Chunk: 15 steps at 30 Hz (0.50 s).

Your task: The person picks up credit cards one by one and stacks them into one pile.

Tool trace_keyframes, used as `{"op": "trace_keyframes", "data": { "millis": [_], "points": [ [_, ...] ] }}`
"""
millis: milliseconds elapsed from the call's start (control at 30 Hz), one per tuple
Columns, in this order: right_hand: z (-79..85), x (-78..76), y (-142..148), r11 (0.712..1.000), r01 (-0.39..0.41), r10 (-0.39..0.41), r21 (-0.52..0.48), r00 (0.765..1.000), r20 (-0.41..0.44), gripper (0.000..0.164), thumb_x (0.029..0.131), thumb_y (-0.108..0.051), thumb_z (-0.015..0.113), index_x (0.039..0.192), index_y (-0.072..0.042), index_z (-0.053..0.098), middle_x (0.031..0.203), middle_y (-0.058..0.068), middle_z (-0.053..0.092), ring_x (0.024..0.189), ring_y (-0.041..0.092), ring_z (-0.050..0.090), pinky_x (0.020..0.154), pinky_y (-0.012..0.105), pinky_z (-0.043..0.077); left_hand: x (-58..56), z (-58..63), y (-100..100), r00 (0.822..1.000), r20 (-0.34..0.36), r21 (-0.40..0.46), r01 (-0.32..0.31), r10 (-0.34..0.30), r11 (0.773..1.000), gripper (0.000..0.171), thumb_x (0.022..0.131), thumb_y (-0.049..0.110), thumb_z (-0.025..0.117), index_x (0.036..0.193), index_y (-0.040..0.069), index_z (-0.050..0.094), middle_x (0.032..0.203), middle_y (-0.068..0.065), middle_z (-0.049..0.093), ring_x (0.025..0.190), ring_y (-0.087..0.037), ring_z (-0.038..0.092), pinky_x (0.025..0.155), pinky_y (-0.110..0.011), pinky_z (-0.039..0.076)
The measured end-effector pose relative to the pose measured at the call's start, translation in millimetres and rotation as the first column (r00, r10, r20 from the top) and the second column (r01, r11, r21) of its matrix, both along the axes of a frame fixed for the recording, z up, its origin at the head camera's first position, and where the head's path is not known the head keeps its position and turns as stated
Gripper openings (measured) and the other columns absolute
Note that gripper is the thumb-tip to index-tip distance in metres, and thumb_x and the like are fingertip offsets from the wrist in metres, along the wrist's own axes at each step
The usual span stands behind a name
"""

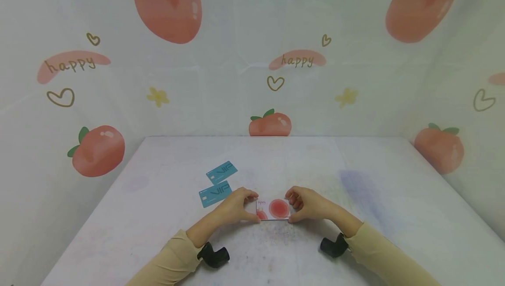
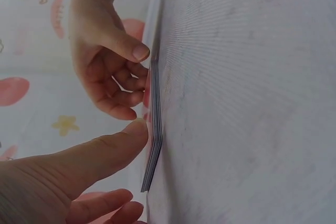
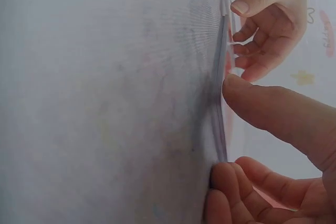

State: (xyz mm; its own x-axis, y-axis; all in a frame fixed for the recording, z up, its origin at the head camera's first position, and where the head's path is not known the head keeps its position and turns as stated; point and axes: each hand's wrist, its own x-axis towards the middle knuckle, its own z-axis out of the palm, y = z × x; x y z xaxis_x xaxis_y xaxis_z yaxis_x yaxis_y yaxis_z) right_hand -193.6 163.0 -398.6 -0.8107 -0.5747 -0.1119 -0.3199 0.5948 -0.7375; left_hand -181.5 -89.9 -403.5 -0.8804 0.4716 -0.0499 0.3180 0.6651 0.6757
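A stack of white cards (image 1: 273, 209) with pink circles and "npm" print lies flat on the table. Its layered edge (image 2: 157, 114) shows in the left wrist view. My left hand (image 1: 235, 207) holds the stack's left end, thumb at the near corner and fingertips at the far one. At the other end, my right hand (image 1: 311, 205) grips the stack the same way, with its thumb (image 3: 252, 95) against the near corner. Two blue VIP cards, an upper one (image 1: 222, 172) and a lower one (image 1: 213, 195), lie just beyond my left hand.
The white table (image 1: 165, 233) has faint purple stains on its right side. Behind it hangs a white backdrop (image 1: 232, 27) printed with fruit, hearts and "happy". Black wrist mounts, a left one (image 1: 215, 256) and a right one (image 1: 334, 246), jut out by the sleeves.
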Motion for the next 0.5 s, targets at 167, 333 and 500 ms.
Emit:
{"op": "trace_keyframes", "data": {
  "millis": [167, 333, 500],
  "points": [
    [2.5, -3.2, -0.3, 1.0, -0.006, 0.007, 0.013, 1.0, -0.025, 0.047, 0.071, -0.011, 0.078, 0.108, 0.003, 0.052, 0.093, 0.008, 0.057, 0.082, 0.013, 0.055, 0.072, 0.022, 0.049, -0.5, 1.6, -1.5, 1.0, 0.001, 0.01, 0.0, 0.0, 1.0, 0.056, 0.07, 0.021, 0.081, 0.118, 0.002, 0.059, 0.105, -0.008, 0.059, 0.096, -0.019, 0.052, 0.085, -0.036, 0.047],
    [7.5, -6.0, -3.4, 0.999, -0.001, 0.004, 0.036, 0.998, -0.061, 0.041, 0.074, -0.014, 0.075, 0.107, 0.001, 0.054, 0.095, 0.009, 0.058, 0.084, 0.015, 0.055, 0.076, 0.025, 0.05, -2.1, 3.6, -3.8, 1.0, -0.017, 0.039, 0.007, -0.007, 0.999, 0.054, 0.071, 0.019, 0.08, 0.118, 0.002, 0.059, 0.105, -0.009, 0.06, 0.096, -0.019, 0.053, 0.084, -0.034, 0.047],
    [13.2, -8.6, -9.8, 0.999, 0.003, -0.001, 0.045, 0.998, -0.058, 0.04, 0.075, -0.016, 0.075, 0.106, 0.0, 0.056, 0.097, 0.01, 0.059, 0.086, 0.017, 0.055, 0.08, 0.03, 0.052, -4.0, 5.3, -6.5, 1.0, -0.023, 0.066, -0.003, 0.004, 0.998, 0.053, 0.071, 0.018, 0.08, 0.117, 0.001, 0.059, 0.106, -0.01, 0.061, 0.096, -0.02, 0.054, 0.083, -0.032, 0.047]
  ]
}}
